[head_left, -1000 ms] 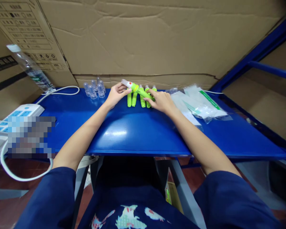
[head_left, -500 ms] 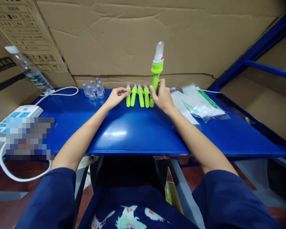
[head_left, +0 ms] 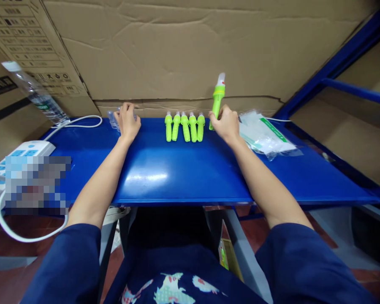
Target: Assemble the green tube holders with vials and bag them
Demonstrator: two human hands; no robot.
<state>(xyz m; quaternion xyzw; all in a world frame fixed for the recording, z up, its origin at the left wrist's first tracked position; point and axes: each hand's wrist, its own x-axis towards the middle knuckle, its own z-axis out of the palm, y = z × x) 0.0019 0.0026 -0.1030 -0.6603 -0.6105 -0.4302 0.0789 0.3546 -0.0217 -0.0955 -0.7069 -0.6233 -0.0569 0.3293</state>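
My right hand (head_left: 227, 123) is closed around the lower part of a bright green plastic stick (head_left: 215, 110) with a ribbed collar and a clear tip. It holds the stick upright above the table, leaning slightly right. My left hand (head_left: 128, 122) is bent over a group of small clear plastic caps (head_left: 112, 119), its fingers curled down among them. The hand covers most of the caps, and its fingertips are hidden. Between my hands, several matching smaller green sticks (head_left: 185, 128) with clear tips lie in a row on the blue table (head_left: 183, 169).
Clear plastic bags with a green label (head_left: 275, 131) lie to the right of my right hand. At the left are a water bottle (head_left: 39, 95), a white power strip (head_left: 31, 150) and a looped white cable (head_left: 88, 117). A cardboard wall (head_left: 177, 55) stands behind.
My left hand has left the row of green sticks and moved left onto the clear caps. My right hand has shifted right and lowered the held stick, away from the row.
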